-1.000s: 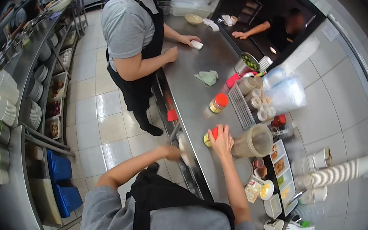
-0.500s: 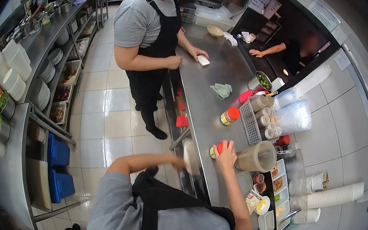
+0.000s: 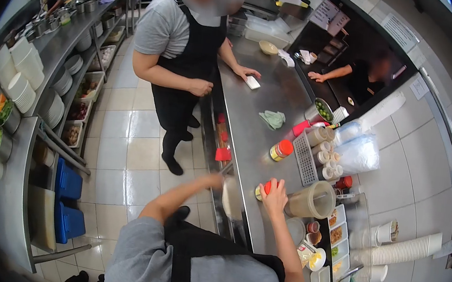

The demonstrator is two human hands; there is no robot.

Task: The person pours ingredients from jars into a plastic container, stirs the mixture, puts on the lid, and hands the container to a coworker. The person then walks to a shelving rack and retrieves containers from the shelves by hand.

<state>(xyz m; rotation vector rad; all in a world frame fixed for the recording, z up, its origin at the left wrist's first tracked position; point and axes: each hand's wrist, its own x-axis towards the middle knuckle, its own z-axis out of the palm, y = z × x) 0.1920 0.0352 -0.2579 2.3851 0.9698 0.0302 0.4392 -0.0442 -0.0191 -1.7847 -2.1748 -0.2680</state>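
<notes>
My right hand (image 3: 275, 198) is closed around the top of a red-lidded jar (image 3: 258, 194) standing on the steel counter (image 3: 248, 138). The fingers cover most of the lid. Left of the counter edge, my left hand (image 3: 213, 181) is smeared by motion, so its fingers cannot be made out. Nearest to it is a whitish object (image 3: 232, 198) in the open space under the counter. A second red-lidded jar (image 3: 280, 150) stands farther along the counter. Beside my right hand is a big translucent tub (image 3: 311, 200) with brownish contents.
A co-worker (image 3: 186, 53) stands across the corner, one hand by a white block (image 3: 252, 83). A green cloth (image 3: 272, 119) and grey basket of bottles (image 3: 305, 156) lie ahead. Food trays (image 3: 340, 233) line the right; another person (image 3: 370, 74) leans at the hatch.
My left hand has moved forward, away from my body. My right hand stays on the jar. The view has shifted slightly, and the co-worker's feet have changed position.
</notes>
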